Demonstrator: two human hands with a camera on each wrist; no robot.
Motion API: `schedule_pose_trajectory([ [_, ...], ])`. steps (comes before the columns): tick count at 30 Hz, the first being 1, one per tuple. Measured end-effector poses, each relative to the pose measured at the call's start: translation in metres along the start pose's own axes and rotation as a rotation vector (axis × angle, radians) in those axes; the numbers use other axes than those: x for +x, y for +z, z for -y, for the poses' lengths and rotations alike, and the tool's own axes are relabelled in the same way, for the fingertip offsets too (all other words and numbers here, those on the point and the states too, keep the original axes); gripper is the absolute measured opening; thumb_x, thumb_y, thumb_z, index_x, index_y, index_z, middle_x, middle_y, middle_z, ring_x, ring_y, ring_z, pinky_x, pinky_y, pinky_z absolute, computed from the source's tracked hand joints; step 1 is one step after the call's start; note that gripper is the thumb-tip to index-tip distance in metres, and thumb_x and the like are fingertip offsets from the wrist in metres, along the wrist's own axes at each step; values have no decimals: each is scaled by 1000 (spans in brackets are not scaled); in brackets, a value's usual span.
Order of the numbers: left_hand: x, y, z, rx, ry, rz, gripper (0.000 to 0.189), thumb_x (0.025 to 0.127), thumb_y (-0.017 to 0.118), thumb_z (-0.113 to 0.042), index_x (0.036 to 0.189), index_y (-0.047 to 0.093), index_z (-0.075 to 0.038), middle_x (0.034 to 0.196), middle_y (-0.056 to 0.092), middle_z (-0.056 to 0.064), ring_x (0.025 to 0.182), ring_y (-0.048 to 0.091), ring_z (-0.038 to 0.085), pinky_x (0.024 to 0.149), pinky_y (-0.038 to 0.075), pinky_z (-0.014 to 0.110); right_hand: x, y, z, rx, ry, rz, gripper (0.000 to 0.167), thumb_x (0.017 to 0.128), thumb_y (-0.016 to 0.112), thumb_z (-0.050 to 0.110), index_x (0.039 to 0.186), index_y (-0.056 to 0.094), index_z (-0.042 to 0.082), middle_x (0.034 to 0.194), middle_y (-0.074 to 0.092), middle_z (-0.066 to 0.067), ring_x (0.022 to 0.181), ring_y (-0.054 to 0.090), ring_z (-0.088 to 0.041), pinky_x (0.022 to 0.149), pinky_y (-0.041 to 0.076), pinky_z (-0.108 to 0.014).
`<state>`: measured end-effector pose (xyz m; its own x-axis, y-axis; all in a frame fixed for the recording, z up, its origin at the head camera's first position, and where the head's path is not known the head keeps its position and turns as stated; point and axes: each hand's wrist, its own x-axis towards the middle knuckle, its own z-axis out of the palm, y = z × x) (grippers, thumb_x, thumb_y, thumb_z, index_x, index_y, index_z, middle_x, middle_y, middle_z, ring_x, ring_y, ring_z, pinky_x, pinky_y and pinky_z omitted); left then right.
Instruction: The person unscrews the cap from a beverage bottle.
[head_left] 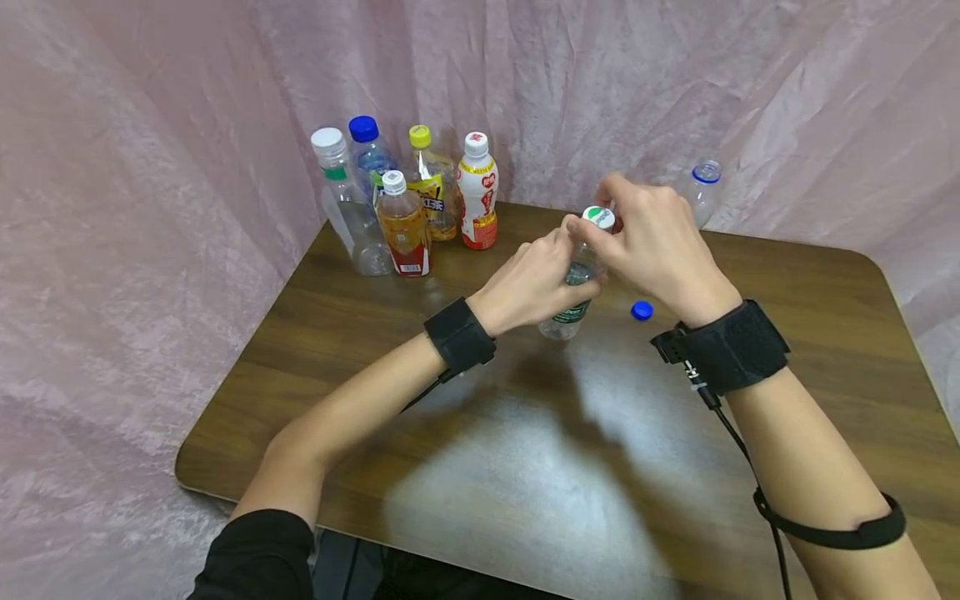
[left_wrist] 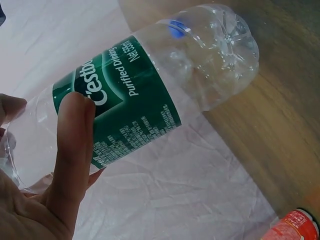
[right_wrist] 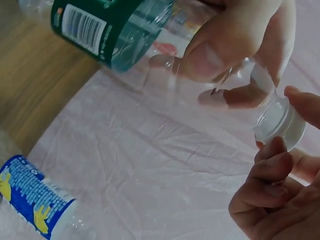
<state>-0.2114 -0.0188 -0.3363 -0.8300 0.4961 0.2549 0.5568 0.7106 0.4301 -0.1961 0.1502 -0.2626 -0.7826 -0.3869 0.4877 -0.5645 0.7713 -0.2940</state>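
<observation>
A clear plastic water bottle [left_wrist: 135,95] with a green label is held off to the right of the table's middle. My left hand [head_left: 536,279] grips it round its upper body, fingers curled about the plastic. At the bottle's neck, my right hand [head_left: 652,237] pinches the white cap [head_left: 599,217] with a green mark on top. In the right wrist view the cap sits on the neck between thumb and fingers. A loose blue cap [head_left: 642,311] lies on the table, beneath and beside my right hand.
At the back left of the wooden table [head_left: 330,433] stand several capped bottles, among them a red-and-white bottle [head_left: 478,192] and a small amber one [head_left: 405,229]. An uncapped clear bottle [head_left: 703,196] with a blue neck ring stands behind my right hand. A pink curtain [head_left: 570,92] hangs behind.
</observation>
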Motion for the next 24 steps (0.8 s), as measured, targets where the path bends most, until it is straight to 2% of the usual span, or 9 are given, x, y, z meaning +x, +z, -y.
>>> schedule_pose_trajectory([
  [7,0,1,2,-83,1,27,56,96,68,-45,130,38,-13,106,64,2,83,64,14,71,53,30,-2,-4,-2,20,-76,60,21,97,71,23,101,66,3,83,68,-12,74,59,-29,66,42,-40],
  [12,-1,2,1,-81,2,28,57,95,67,-47,130,38,-13,106,64,1,84,65,13,72,54,31,-3,-6,-4,15,-74,72,21,97,71,26,100,66,5,81,65,-10,72,58,-26,65,42,-38],
  [15,-2,3,1,-64,6,26,59,96,67,-47,137,40,-15,116,65,2,93,68,15,78,57,33,-4,-4,-5,25,-18,50,33,95,74,35,102,65,4,73,62,-9,65,56,-23,62,41,-35],
  [19,-2,4,0,-32,13,22,65,96,68,-46,146,40,-16,127,65,3,108,68,17,87,58,37,-8,1,-6,53,123,-25,50,89,78,49,96,63,2,67,62,-9,59,55,-22,56,39,-30],
  [22,-2,5,-1,-23,16,9,66,96,68,-46,146,39,-14,125,66,6,108,68,19,86,58,38,-10,7,-7,69,181,-98,52,84,82,50,86,63,1,66,63,-11,59,55,-23,54,37,-28],
  [24,-1,6,-1,-20,15,3,65,96,68,-46,145,40,-14,124,65,5,108,68,19,86,58,38,-11,11,-7,75,185,-138,51,83,84,47,82,64,0,66,65,-12,58,55,-23,54,36,-26],
])
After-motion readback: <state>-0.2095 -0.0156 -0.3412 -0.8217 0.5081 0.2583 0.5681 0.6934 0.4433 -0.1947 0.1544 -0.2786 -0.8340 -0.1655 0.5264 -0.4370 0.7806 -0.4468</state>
